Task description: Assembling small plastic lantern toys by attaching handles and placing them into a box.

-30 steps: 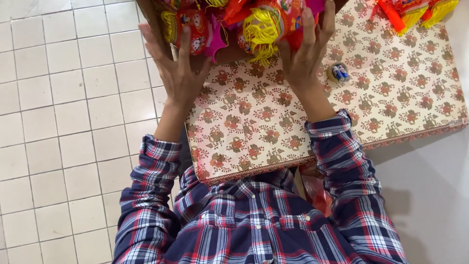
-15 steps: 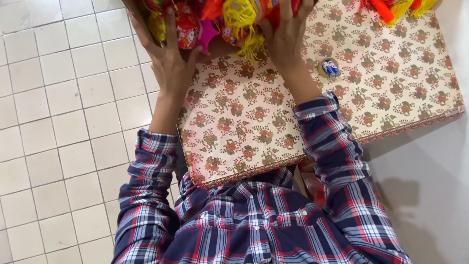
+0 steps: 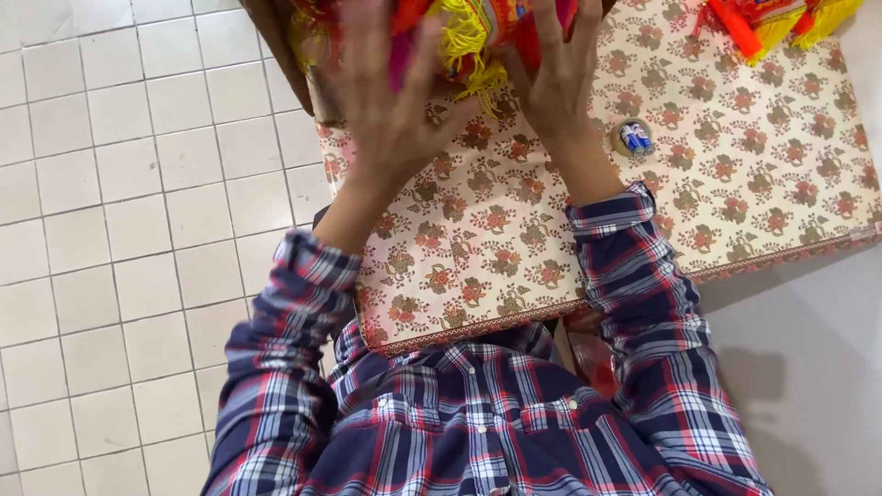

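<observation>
Pulling the bundle of bright fringed decorations point(image 3: 459, 37) nearer: against the earlier frames, we've got both hands lower and closer to us. Left hand point(image 3: 390, 101) is blurred, fingers spread over the bundle's left side; right hand point(image 3: 556, 78) has fingers splayed on its right, pressing rather than gripping. Bundle sits at the far edge of the floral cloth point(image 3: 514, 230), small round badge point(image 3: 632, 138) just beside the right wrist.

Tasselled bundle point(image 3: 459, 37) sits at far edge of the surface point(image 3: 735, 193), between both hands. Left hand point(image 3: 390, 101) on its left side, right hand point(image 3: 556, 78) on its right. Small round item point(image 3: 632, 138) just right of right hand. Second tasselled pile point(image 3: 781, 18) far right corner. Tiled floor point(image 3: 119, 230) left of surface.
</observation>
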